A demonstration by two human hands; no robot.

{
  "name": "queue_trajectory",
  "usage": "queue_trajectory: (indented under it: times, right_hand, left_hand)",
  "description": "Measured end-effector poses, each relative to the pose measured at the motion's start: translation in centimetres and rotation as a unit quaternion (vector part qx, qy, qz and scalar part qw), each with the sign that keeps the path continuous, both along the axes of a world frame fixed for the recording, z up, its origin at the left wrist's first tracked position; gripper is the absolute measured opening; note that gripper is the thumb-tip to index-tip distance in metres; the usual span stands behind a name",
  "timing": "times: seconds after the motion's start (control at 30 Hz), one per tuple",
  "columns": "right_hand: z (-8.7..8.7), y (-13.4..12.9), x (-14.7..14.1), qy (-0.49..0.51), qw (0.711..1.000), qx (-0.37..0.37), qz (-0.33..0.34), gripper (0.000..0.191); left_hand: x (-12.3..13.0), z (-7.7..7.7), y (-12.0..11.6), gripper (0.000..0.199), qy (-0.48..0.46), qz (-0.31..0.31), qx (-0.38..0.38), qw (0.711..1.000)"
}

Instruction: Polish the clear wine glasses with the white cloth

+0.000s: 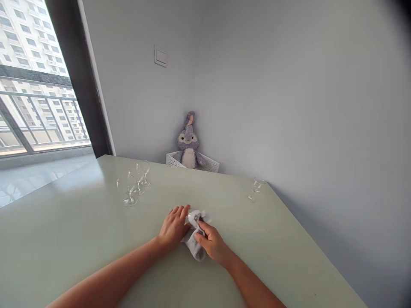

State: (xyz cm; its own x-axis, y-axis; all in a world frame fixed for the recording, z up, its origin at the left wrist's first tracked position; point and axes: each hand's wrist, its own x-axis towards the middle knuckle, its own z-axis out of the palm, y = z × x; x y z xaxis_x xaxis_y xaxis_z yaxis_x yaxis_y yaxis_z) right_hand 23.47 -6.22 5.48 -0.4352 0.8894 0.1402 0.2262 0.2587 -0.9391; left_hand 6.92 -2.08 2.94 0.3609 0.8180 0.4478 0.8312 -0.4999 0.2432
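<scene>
Cloth [194,247] pinched in right fingers [207,229], left fingers [184,211] just beside it, hold unclear.

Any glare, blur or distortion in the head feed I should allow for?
Head view: window bright, nearly washed out; pale glare on the table toward its far left corner; left glasses faint; top right corner dark; cloth's upper edge smeared at the right hand.

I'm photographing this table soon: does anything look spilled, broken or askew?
No spill or break is visible. The lone glass near the table's far right corner appears to lean, but that may be lens distortion: the dark frame at left slants too. The cloth in the right hand is just bunched up.
</scene>
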Motion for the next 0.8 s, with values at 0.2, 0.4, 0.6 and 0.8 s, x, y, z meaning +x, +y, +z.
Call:
queue_trajectory:
  times: [0.2, 0.4, 0.6, 0.8]
  right_hand:
    - [-0.8, 0.7, 0.3, 0.000, 1.000, 0.016, -0.022, 0.024]
    - [-0.9, 1.1, 0.8, 0.150, 0.981, -0.119, -0.031, 0.024]
    - [1.0, 0.8, 1.5, 0.039, 0.996, -0.085, 0.016, 0.017]
    - [1.7, 0.6, 1.9, -0.061, 0.996, 0.009, -0.059, 0.015]
  left_hand:
    - [0.1, 1.1, -0.2, 0.039, 0.066, -0.051, 0.107, 0.991]
    - [-1.0, 1.7, 0.6, 0.039, 0.082, -0.111, 0.197, 0.971]
    - [-1.4, 0.9, 0.9, 0.056, 0.066, -0.177, 0.096, 0.977]
    - [-1.2, 1.3, 1.0, 0.061, -0.052, -0.144, -0.094, 0.984]
